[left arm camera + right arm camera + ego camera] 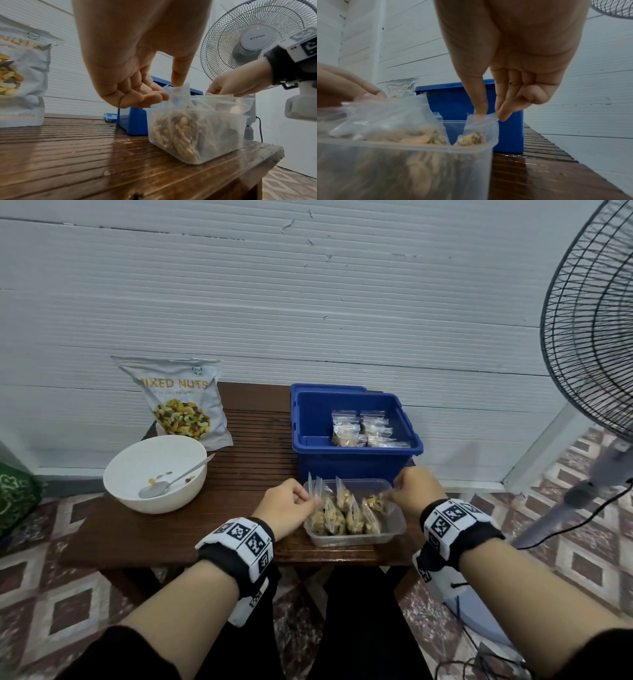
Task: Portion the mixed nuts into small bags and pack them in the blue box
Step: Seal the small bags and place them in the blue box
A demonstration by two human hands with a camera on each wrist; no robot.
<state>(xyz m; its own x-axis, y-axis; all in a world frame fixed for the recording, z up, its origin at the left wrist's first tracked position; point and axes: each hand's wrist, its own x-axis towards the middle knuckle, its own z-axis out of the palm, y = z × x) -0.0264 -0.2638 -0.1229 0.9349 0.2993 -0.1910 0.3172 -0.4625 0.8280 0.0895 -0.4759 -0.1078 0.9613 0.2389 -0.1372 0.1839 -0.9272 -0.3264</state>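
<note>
Packing step: both hands work in the clear tub (394, 534) of filled bags at 6 o'clock of the blue box (356, 463); left hand (287, 503) pinches one bag top (180, 90); right hand (416, 491) pinches another bag (481, 129); next, lifting them to the box's 3 o'clock stack (363, 429).

home | patterned floor tiles (72, 604) | pedestal fan (589, 313) | panelled wall (308, 302)

Dark slatted wooden table (253, 446), nut pouch (180, 402), white bowl (120, 474), blue box (356, 467), clear tub (394, 530)
</note>
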